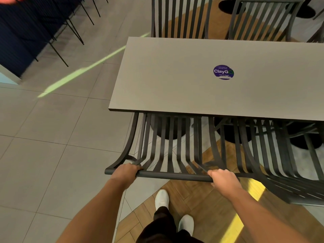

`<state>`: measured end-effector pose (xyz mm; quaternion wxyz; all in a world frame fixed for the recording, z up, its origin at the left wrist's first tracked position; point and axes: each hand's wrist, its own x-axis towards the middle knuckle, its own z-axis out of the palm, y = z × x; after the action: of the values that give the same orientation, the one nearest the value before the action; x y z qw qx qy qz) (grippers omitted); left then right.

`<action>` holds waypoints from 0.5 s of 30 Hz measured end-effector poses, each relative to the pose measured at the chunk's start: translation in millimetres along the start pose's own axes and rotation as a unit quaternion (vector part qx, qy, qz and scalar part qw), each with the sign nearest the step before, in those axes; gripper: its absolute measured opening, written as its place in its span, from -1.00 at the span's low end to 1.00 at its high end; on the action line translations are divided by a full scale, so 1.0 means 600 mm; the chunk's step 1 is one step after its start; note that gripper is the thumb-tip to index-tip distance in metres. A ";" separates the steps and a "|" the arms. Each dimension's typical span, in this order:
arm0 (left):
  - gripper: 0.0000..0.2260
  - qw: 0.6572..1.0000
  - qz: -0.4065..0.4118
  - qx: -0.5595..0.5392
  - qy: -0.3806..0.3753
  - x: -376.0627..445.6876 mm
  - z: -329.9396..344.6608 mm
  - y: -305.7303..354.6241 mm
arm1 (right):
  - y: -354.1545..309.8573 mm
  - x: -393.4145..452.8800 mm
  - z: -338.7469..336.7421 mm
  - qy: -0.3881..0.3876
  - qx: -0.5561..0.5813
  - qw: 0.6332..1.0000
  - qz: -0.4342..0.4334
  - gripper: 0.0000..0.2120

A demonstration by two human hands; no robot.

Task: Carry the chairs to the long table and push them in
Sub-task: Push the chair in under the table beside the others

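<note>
A dark slatted metal chair (168, 151) stands at the near left end of the long grey table (175, 81), its seat hidden under the tabletop. My left hand (125, 171) grips the left part of the chair's top rail. My right hand (223, 177) grips the rail's right end. A second chair of the same kind (273, 155) stands just to its right, tucked under the table. On the far side, two more slatted chairs (180, 16) (263, 20) face the table.
A round purple sticker (223, 72) lies on the tabletop. Black round table bases (168, 127) show under it. Thin-legged dark blue furniture (35, 23) lines the far left. Grey floor tiles (52, 146) spread to the left; wood-pattern flooring (201, 199) lies under my feet.
</note>
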<state>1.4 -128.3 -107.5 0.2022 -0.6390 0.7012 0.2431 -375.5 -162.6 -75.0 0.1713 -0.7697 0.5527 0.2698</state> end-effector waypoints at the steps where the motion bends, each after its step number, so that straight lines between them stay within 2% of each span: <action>1: -0.61 1.000 0.001 -0.008 -0.004 0.001 0.000 -0.002 | 0.001 -0.001 -0.001 -0.004 0.014 1.000 0.003 -0.80; 6: -0.60 0.999 -0.003 -0.036 -0.016 0.001 -0.002 -0.011 | 0.013 -0.004 -0.001 -0.013 0.089 0.996 0.019 -0.72; 15: -0.55 0.999 -0.034 -0.006 -0.014 -0.003 -0.005 -0.033 | -0.018 0.003 0.003 -0.018 0.065 0.998 0.013 -0.68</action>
<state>21.5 -129.8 -105.4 0.2157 -0.6600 0.6751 0.2492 -365.2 -159.4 -77.9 0.2271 -0.7447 0.5759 0.2493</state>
